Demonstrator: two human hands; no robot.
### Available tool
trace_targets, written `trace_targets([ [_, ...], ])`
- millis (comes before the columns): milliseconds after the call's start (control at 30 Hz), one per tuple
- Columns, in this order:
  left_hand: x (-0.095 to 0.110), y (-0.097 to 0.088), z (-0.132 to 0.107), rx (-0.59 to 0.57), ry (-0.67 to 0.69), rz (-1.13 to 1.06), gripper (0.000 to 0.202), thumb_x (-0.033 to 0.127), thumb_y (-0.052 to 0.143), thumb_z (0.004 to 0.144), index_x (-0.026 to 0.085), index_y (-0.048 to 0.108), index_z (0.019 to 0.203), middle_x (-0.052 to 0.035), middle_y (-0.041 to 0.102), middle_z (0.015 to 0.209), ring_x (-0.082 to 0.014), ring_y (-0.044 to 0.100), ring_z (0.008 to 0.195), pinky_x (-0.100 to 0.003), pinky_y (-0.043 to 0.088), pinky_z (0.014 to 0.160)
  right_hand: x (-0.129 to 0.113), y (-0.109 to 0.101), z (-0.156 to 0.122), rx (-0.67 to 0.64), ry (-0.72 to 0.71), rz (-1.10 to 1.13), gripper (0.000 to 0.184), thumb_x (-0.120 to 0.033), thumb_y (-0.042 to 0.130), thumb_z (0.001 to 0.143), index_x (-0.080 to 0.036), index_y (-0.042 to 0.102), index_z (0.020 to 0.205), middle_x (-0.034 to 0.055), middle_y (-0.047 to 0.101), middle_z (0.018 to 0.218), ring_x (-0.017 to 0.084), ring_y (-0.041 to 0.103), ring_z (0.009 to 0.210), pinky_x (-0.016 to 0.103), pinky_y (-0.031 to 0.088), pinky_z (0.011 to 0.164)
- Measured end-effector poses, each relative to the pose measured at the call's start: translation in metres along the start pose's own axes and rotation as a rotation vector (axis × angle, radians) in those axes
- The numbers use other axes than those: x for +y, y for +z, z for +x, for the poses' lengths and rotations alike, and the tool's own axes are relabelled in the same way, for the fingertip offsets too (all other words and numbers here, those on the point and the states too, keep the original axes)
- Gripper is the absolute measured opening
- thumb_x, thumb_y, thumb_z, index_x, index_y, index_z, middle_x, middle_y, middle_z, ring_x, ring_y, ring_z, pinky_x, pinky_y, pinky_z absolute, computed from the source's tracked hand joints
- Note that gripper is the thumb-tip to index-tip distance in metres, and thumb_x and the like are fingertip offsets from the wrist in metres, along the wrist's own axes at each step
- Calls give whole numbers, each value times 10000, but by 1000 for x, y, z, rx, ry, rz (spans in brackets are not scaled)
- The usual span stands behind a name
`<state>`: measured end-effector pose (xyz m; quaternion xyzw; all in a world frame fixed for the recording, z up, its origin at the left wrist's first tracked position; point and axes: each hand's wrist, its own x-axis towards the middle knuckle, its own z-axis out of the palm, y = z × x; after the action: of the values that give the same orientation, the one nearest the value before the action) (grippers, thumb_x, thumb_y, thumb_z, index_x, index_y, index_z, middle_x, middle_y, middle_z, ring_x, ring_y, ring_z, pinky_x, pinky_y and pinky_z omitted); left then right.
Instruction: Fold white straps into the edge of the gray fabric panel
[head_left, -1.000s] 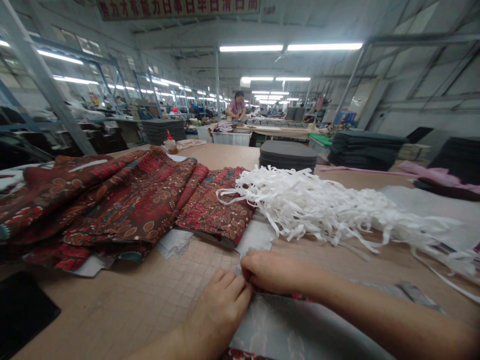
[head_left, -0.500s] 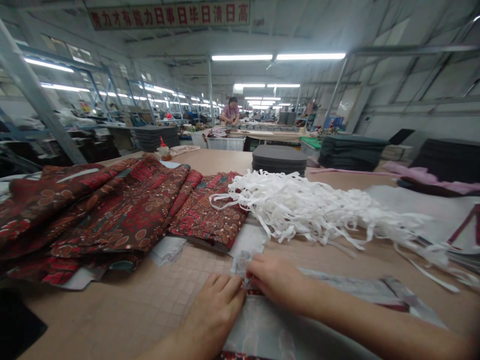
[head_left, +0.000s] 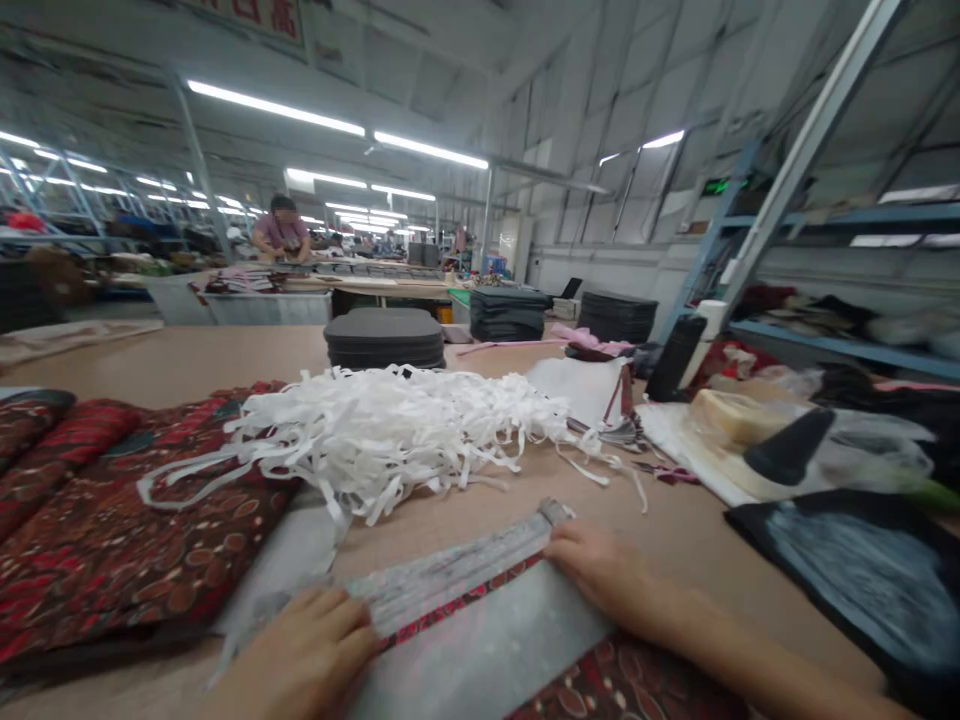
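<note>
A fabric piece (head_left: 487,620) lies before me, its pale grey backing up and a folded edge showing a narrow red-patterned band. My left hand (head_left: 311,640), fingers curled together, is on the near left end of that fold. Farther right, my right hand (head_left: 589,560) has its fingers closed on the fold's other end; its fingertips are partly hidden. A grey-white strip runs along the fold between both hands. Just beyond lies a heap of white ribbons (head_left: 405,420). Brown-and-red patterned fabric (head_left: 142,510) is stacked at the left.
Dark grey stacked pads (head_left: 384,340) stand behind the ribbons, with another dark stack (head_left: 508,315) farther right. At the right are a black thread cone (head_left: 675,358), a yellowish block (head_left: 731,415) and a black cloth (head_left: 862,570). A person (head_left: 283,230) works at a table beyond.
The view has swung right. My hands, close together before, are now far apart along the folded edge; the right hand has moved to its right end.
</note>
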<state>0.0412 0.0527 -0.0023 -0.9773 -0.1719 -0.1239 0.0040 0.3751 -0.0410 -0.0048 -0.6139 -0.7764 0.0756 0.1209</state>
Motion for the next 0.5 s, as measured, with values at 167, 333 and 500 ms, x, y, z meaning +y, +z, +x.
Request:
trace_targets([
  [167,41,23,106,-134,108,-87,205,96,462,831,220,603,914,-3,611,866,-171,551,766,-251,410,677,41,7,0,182,263,165,202,-101,425,817,-171,614,799,53,610,822,177,569,818,277,431,762],
  [333,64,61,171,-70,185,-17,228,148,392,907,190,586,1021,-39,605,921,-192,541,843,-284,423,743,51,18,3,247,285,202,193,-72,456,770,-175,618,753,40,597,801,167,562,823,267,432,771],
  [500,74,74,186,-57,173,23,233,150,376,911,154,578,1026,-70,595,921,-229,536,858,-339,435,748,48,22,1,285,299,233,192,-64,471,774,-174,627,758,38,593,801,158,558,816,260,428,775],
])
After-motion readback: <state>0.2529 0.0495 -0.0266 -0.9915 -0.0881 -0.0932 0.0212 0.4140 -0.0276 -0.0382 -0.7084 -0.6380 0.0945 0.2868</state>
